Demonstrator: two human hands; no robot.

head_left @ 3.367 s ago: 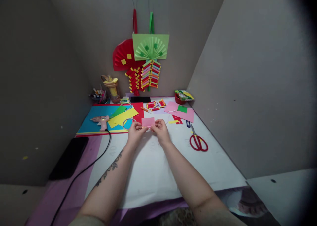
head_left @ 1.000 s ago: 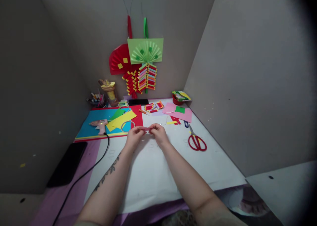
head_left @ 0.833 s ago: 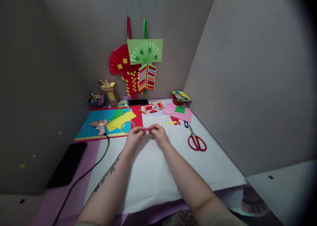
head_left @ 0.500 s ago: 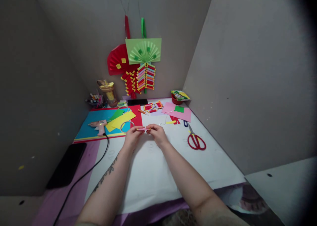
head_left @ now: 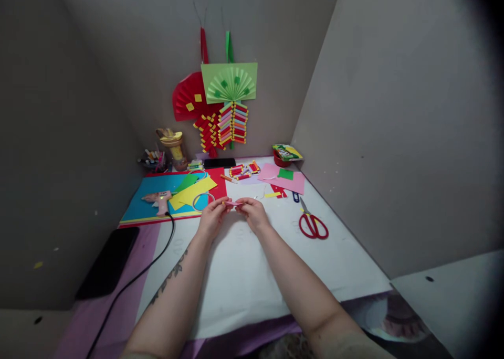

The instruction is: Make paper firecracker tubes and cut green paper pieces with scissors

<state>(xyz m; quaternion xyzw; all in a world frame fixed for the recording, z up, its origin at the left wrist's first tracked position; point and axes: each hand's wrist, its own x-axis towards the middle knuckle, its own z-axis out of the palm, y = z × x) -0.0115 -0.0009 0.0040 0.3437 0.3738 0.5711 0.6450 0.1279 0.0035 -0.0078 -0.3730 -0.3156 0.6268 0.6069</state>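
Between my two hands, above the middle of the white-covered table (head_left: 244,275), is a small pink paper piece (head_left: 233,203), perhaps a rolled tube. My left hand (head_left: 213,218) pinches its left end, where a bit of yellow shows. The fingers of my right hand (head_left: 253,214) close on its right end. My fingertips hide part of the paper. Just beyond my left hand, a ring of pale tape or wire (head_left: 202,201) lies on coloured sheets. Red-handled scissors (head_left: 314,225) rest to the right, blades pointing away from me.
A pink glue gun (head_left: 160,200) with a black cord sits on blue paper (head_left: 137,204) at left. Small red-and-yellow paper rolls (head_left: 244,171) lie at the back, near pink paper (head_left: 293,185). Red (head_left: 189,94) and green paper fan ornaments (head_left: 230,83) hang on the back wall.
The pink paper piece has tilted and turned slightly between my fingers, and my left fingertips have shifted on it. Both hands stay in nearly the same place.
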